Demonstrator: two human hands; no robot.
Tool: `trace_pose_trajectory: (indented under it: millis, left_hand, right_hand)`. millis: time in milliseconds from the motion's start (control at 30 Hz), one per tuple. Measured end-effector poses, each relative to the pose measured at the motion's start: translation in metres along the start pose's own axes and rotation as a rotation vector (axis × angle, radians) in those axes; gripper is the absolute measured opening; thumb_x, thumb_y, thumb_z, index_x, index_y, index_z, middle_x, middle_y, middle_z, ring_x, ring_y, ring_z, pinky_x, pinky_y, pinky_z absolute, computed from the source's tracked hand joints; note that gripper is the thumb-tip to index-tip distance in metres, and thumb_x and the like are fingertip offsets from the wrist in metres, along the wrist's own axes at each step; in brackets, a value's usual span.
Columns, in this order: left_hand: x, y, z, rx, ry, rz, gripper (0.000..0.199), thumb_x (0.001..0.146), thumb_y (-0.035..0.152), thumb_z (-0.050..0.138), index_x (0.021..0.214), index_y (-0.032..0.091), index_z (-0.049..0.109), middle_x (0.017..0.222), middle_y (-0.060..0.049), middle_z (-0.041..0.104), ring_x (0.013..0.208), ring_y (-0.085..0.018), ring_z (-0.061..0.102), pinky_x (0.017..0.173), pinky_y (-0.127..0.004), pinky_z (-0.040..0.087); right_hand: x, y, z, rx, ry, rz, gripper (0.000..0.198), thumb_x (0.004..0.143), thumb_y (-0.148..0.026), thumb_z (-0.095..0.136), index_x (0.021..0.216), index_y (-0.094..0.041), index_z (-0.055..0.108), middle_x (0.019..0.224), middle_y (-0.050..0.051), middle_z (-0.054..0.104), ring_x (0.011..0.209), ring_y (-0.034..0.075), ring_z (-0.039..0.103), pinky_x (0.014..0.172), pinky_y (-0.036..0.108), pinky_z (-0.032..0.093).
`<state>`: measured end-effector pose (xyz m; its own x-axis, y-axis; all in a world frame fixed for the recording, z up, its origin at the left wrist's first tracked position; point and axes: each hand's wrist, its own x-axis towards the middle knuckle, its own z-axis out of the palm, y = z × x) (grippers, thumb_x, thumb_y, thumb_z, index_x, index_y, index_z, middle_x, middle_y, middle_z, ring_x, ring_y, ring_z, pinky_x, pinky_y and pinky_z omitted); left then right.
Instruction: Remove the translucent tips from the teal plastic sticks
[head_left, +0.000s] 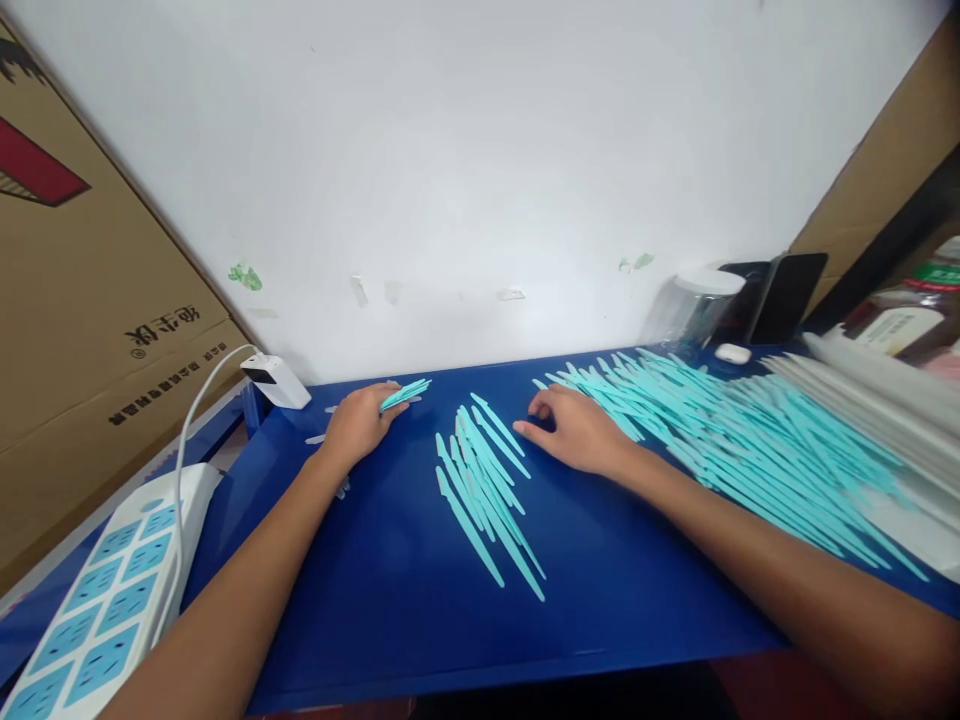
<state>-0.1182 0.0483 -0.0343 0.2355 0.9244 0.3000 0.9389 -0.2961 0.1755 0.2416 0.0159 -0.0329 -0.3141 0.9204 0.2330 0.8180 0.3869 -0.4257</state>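
Note:
My left hand (358, 425) is closed around a small bundle of turquoise eyebrow razors (407, 394), whose thin ends stick out to the right. A few clear plastic pieces, perhaps caps, lie partly hidden under and beside this hand. Between my hands is a loose group of the same razors (487, 480), fanned out on the blue table (420, 620). My right hand (574, 428) hovers or rests just right of that group, with thumb and forefinger apart and nothing visible between them. Behind the right forearm spreads a large pile of razors (720, 440).
A white power strip (112, 590) and a small white device (276, 380) with a cable stand at the left, near a cardboard box (82, 330). At the back right are a lidded clear jar (697, 305), dark phones (787, 298) and a white earphone case (733, 353).

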Motion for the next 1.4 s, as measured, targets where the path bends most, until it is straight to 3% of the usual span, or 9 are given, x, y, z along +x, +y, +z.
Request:
trace_pose_trajectory:
  millis: [233,433,767,867,1000,1133,1200,1300,1400]
  left_hand:
    - [0.003,0.019,-0.001,0.102,-0.049,0.063,0.031,0.104,0.045,0.050,0.102,0.021,0.069,0.106,-0.010,0.072,0.093,-0.027,0.069,0.075,-0.033,0.045]
    - [-0.004,0.034,-0.003,0.149,-0.148,0.087,0.015,0.098,0.033,0.055,0.105,0.022,0.062,0.104,-0.008,0.067,0.085,-0.025,0.066,0.070,-0.034,0.042]
    - [-0.005,0.031,0.001,0.143,-0.170,0.048,0.013,0.096,0.031,0.058,0.102,0.021,0.061,0.101,-0.009,0.067,0.084,-0.027,0.066,0.069,-0.033,0.040]
    - [-0.004,0.037,-0.002,-0.051,-0.106,0.011,0.013,0.096,0.032,0.057,0.096,0.021,0.063,0.092,-0.006,0.068,0.079,-0.026,0.065,0.068,-0.033,0.040]
    - [-0.003,0.051,-0.005,-0.566,0.026,-0.130,0.033,0.096,0.049,0.061,0.085,0.019,0.069,0.078,-0.003,0.067,0.068,-0.019,0.059,0.064,-0.030,0.040]
    - [-0.006,0.061,-0.007,-1.020,0.028,-0.426,0.045,0.081,0.058,0.079,0.100,0.017,0.076,0.054,0.007,0.042,0.046,-0.009,0.029,0.047,-0.026,0.021]
    - [-0.007,0.063,-0.008,-1.145,-0.007,-0.466,0.047,0.078,0.057,0.083,0.099,0.016,0.076,0.052,0.010,0.032,0.045,-0.007,0.019,0.045,-0.025,0.015]
    - [-0.009,0.066,-0.008,-1.219,-0.016,-0.423,0.045,0.077,0.052,0.085,0.101,0.016,0.075,0.061,0.005,0.050,0.046,-0.005,0.021,0.044,-0.023,0.014]
    - [-0.010,0.068,-0.009,-1.265,-0.017,-0.401,0.051,0.078,0.048,0.086,0.118,0.019,0.072,0.089,-0.005,0.071,0.047,-0.004,0.026,0.043,-0.022,0.016]
  right_hand:
    - [0.004,-0.023,0.003,-0.047,-0.158,0.034,0.010,0.097,-0.028,0.060,0.093,-0.020,0.064,0.099,0.010,0.068,0.087,0.023,0.065,0.071,0.032,0.045]
    - [-0.005,-0.012,-0.004,-0.009,-0.166,0.088,0.006,0.090,-0.025,0.064,0.090,-0.020,0.062,0.101,0.008,0.068,0.084,0.021,0.064,0.069,0.030,0.042]
    - [-0.001,-0.001,-0.002,0.064,-0.147,0.072,0.004,0.088,-0.025,0.062,0.086,-0.022,0.061,0.091,0.005,0.069,0.076,0.019,0.060,0.063,0.030,0.038]
    - [0.000,0.000,-0.002,0.100,-0.127,0.091,0.005,0.089,-0.025,0.062,0.086,-0.022,0.061,0.086,0.003,0.070,0.072,0.018,0.060,0.061,0.029,0.037]
    - [0.002,0.001,0.000,0.268,-0.045,0.058,0.004,0.092,-0.024,0.061,0.089,-0.022,0.061,0.079,0.001,0.070,0.068,0.018,0.061,0.062,0.030,0.041]
    - [0.003,-0.003,-0.001,0.559,0.007,0.027,0.010,0.096,-0.030,0.059,0.091,-0.022,0.061,0.078,0.002,0.073,0.070,0.018,0.066,0.064,0.030,0.047]
    - [0.002,-0.007,-0.004,0.680,-0.001,0.008,0.014,0.097,-0.035,0.059,0.092,-0.022,0.061,0.080,0.003,0.074,0.071,0.019,0.068,0.064,0.030,0.049]
    - [0.000,-0.011,-0.008,0.757,-0.033,0.006,0.017,0.098,-0.038,0.061,0.094,-0.021,0.062,0.081,0.003,0.075,0.067,0.017,0.068,0.065,0.030,0.052]
    - [-0.001,-0.014,-0.010,0.767,-0.062,0.014,0.018,0.097,-0.038,0.063,0.093,-0.021,0.062,0.081,0.003,0.076,0.065,0.016,0.067,0.067,0.031,0.054]
